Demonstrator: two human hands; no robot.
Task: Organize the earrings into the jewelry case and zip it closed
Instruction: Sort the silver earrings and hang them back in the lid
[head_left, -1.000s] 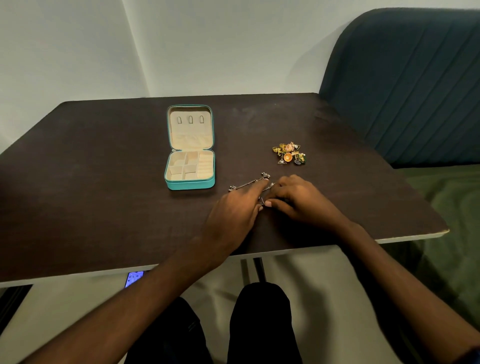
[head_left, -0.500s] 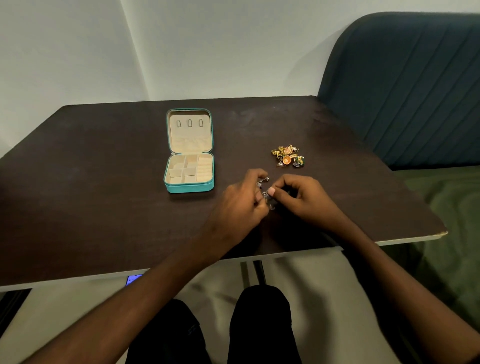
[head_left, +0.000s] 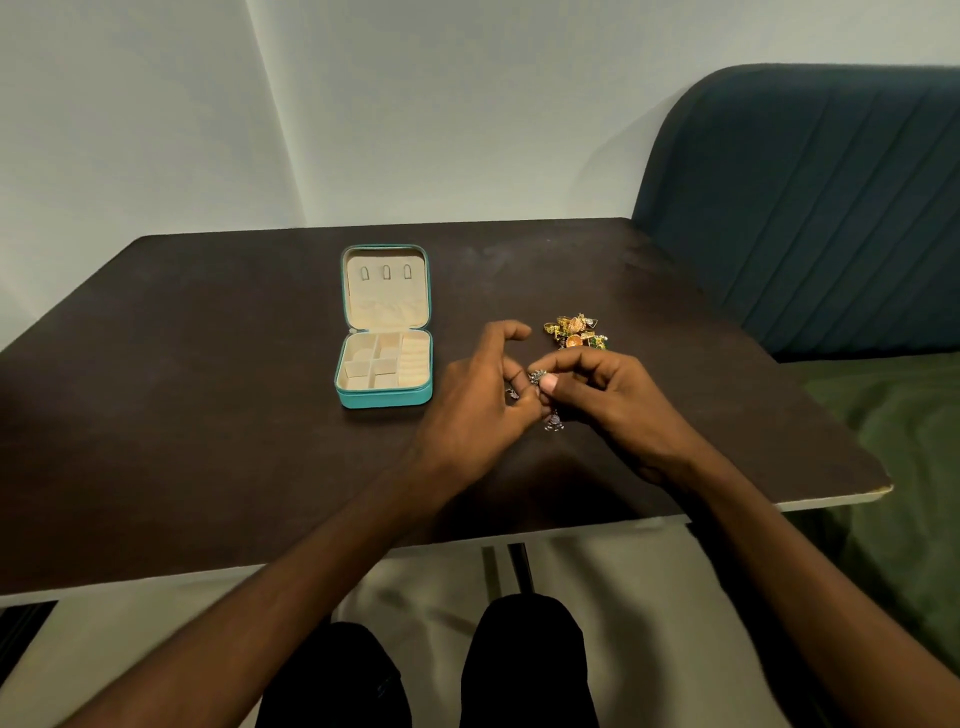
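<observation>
A teal jewelry case (head_left: 384, 397) lies open on the dark table (head_left: 208, 415), its cream lid flat behind and its cream compartments showing. A pile of gold and orange earrings (head_left: 574, 332) sits to its right. Just in front of that pile my left hand (head_left: 478, 415) and my right hand (head_left: 613, 400) meet above the table and together pinch long silver earrings (head_left: 540, 382); one end dangles below the fingers. My left index finger sticks up, curled.
A blue padded seat back (head_left: 810, 208) stands at the table's right, with a green cushion (head_left: 893, 467) below it. White walls lie behind the table. My knees are under the near edge.
The silver earrings lay on the table under my fingers a second ago. Both hands have gathered them and raised them off the surface, closer to the gold pile.
</observation>
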